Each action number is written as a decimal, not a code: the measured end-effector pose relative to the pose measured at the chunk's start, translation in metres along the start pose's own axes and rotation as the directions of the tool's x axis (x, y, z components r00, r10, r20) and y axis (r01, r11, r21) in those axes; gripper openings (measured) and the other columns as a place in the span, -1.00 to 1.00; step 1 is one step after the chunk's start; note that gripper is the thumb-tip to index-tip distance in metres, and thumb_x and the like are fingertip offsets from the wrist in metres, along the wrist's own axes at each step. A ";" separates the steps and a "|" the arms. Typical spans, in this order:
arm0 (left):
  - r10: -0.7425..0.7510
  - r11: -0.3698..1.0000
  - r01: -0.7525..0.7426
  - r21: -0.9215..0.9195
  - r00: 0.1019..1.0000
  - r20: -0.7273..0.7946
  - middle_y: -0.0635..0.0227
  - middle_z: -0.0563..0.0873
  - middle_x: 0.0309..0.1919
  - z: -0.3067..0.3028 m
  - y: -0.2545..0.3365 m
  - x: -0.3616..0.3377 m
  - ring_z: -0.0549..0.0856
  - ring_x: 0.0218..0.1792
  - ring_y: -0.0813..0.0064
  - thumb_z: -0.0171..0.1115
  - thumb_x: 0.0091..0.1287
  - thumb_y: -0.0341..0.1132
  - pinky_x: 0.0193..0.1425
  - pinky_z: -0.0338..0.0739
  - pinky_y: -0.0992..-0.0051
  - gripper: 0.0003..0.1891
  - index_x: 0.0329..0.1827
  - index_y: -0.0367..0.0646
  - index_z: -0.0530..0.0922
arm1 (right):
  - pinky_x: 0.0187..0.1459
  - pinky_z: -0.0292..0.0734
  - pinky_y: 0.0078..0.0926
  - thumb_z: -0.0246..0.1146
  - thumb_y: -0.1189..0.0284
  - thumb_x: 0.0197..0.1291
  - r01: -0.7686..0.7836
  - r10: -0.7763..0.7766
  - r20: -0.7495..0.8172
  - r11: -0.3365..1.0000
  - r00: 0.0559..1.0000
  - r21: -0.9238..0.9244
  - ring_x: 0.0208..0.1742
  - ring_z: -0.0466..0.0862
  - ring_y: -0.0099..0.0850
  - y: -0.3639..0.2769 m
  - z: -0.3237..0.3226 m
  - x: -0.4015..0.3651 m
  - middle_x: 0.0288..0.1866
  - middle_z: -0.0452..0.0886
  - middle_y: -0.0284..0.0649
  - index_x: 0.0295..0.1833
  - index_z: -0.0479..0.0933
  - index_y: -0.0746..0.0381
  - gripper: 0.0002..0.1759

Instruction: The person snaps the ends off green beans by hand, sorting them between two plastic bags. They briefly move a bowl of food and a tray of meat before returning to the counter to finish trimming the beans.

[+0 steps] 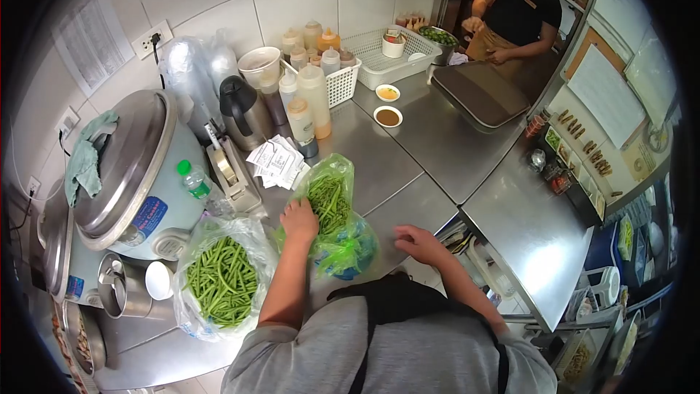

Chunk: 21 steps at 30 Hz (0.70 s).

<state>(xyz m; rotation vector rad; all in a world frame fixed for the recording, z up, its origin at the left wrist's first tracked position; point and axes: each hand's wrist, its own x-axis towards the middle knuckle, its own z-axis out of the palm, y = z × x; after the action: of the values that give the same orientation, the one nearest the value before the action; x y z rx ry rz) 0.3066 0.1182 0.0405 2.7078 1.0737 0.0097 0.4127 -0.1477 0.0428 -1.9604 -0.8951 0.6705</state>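
Note:
A translucent green plastic bag [341, 252] lies on the steel counter in front of me, with thin green vegetable stalks [329, 203] in its upper part. My left hand [300, 219] is at the bag's left side, its fingers curled onto the plastic beside the stalks. To the right of the bag, my right hand [421, 244] hovers apart from it with loosely bent fingers and nothing in them. Left of my left forearm stands an open clear bag [257, 242] full of cut green beans [222, 282]. Something blue shows under the lower end of the green bag.
A large rice cooker [171, 175], a green-capped bottle [197, 182], a tape dispenser [235, 175] and paper slips [277, 160] line the left. Behind are sauce bottles [313, 95] and two small sauce bowls [388, 116]. An open drawer [474, 255] is at right. Another person [518, 14] stands beyond the counter.

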 end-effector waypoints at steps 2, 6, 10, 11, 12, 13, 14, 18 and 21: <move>-0.011 1.000 0.011 -0.014 1.000 -0.022 0.16 0.40 0.00 0.000 -0.001 -0.005 0.37 0.07 0.18 0.19 0.03 -0.21 0.03 0.29 0.17 -0.53 0.01 -0.16 0.35 | -0.18 0.43 -0.55 0.17 0.35 0.02 0.027 -0.028 0.072 0.999 0.997 0.017 -0.26 0.55 -0.45 0.013 0.008 0.025 -0.27 0.56 -0.22 0.03 0.39 0.25 -0.58; -0.051 0.998 0.050 -0.047 0.999 -0.013 0.15 0.40 -0.02 -0.009 -0.003 -0.013 0.37 0.06 0.17 0.23 0.00 -0.18 0.01 0.31 0.17 -0.49 0.01 -0.15 0.34 | -0.18 0.43 -0.53 0.16 0.34 0.01 0.012 0.008 0.137 0.990 0.990 -0.143 -0.27 0.55 -0.44 0.023 0.012 0.053 -0.27 0.56 -0.21 -0.03 0.42 0.27 -0.62; -0.132 0.987 0.123 -0.101 0.987 -0.089 0.12 0.41 -0.05 0.004 -0.008 -0.020 0.39 0.02 0.12 0.24 -0.01 -0.15 -0.01 0.35 0.19 -0.48 0.00 -0.17 0.34 | -0.21 0.43 -0.54 0.15 0.33 0.01 0.048 -0.030 0.133 0.990 0.991 -0.131 -0.28 0.56 -0.44 0.032 0.011 0.054 -0.31 0.57 -0.21 -0.07 0.45 0.25 -0.64; -0.132 0.986 0.124 -0.111 0.989 -0.062 0.11 0.42 -0.06 0.006 -0.010 -0.018 0.41 0.01 0.11 0.24 0.00 -0.15 -0.01 0.36 0.20 -0.48 -0.01 -0.18 0.34 | -0.22 0.43 -0.54 0.16 0.33 0.01 0.046 -0.036 0.105 0.994 0.994 -0.101 -0.30 0.56 -0.44 0.035 0.011 0.053 -0.32 0.57 -0.21 -0.07 0.45 0.25 -0.64; -0.131 0.985 0.126 -0.120 0.991 -0.033 0.09 0.43 -0.07 0.005 -0.011 -0.016 0.42 -0.01 0.10 0.24 0.00 -0.14 -0.02 0.38 0.22 -0.48 -0.01 -0.19 0.34 | -0.23 0.43 -0.54 0.16 0.32 0.00 0.044 -0.039 0.078 0.997 0.996 -0.069 -0.31 0.56 -0.44 0.035 0.012 0.051 -0.34 0.57 -0.22 -0.07 0.45 0.24 -0.64; -0.130 0.983 0.129 -0.128 0.991 -0.002 0.07 0.44 -0.08 0.005 -0.013 -0.015 0.44 -0.02 0.09 0.24 0.00 -0.14 -0.03 0.39 0.23 -0.48 -0.02 -0.21 0.33 | -0.24 0.43 -0.54 0.16 0.32 0.00 0.041 -0.039 0.052 0.998 0.998 -0.037 -0.32 0.56 -0.44 0.036 0.014 0.047 -0.35 0.57 -0.22 -0.07 0.45 0.23 -0.64; -0.112 0.981 0.112 -0.158 0.994 0.013 0.06 0.46 -0.10 0.006 -0.016 -0.014 0.46 -0.05 0.08 0.24 0.00 -0.15 -0.03 0.39 0.23 -0.49 -0.03 -0.21 0.33 | -0.23 0.43 -0.51 0.15 0.31 0.00 0.035 -0.033 0.038 0.997 0.999 -0.069 -0.30 0.56 -0.40 0.037 0.017 0.045 -0.34 0.57 -0.21 -0.08 0.46 0.23 -0.65; -0.059 0.967 0.073 -0.242 0.996 0.066 -0.01 0.54 -0.22 0.006 -0.022 -0.020 0.53 -0.15 0.07 0.21 0.03 -0.19 -0.07 0.41 0.24 -0.55 -0.07 -0.24 0.33 | -0.23 0.44 -0.45 0.14 0.27 -0.01 0.044 -0.047 -0.013 0.980 0.999 -0.192 -0.29 0.57 -0.33 0.027 0.019 0.040 -0.33 0.57 -0.19 -0.13 0.48 0.20 -0.67; -0.012 0.961 0.030 -0.274 0.998 0.066 -0.04 0.57 -0.29 0.005 -0.027 -0.030 0.55 -0.20 0.03 0.19 0.04 -0.23 -0.11 0.42 0.22 -0.59 -0.10 -0.25 0.34 | -0.27 0.44 -0.50 0.15 0.32 -0.01 0.055 -0.065 -0.040 0.973 0.997 -0.222 -0.34 0.56 -0.41 0.034 0.023 0.045 -0.38 0.56 -0.23 -0.14 0.48 0.21 -0.70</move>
<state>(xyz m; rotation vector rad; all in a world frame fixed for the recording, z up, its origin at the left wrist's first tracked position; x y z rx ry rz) 0.2666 0.1160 0.0323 2.4318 1.0005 0.0642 0.4344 -0.1137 -0.0025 -2.1266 -1.0322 0.5051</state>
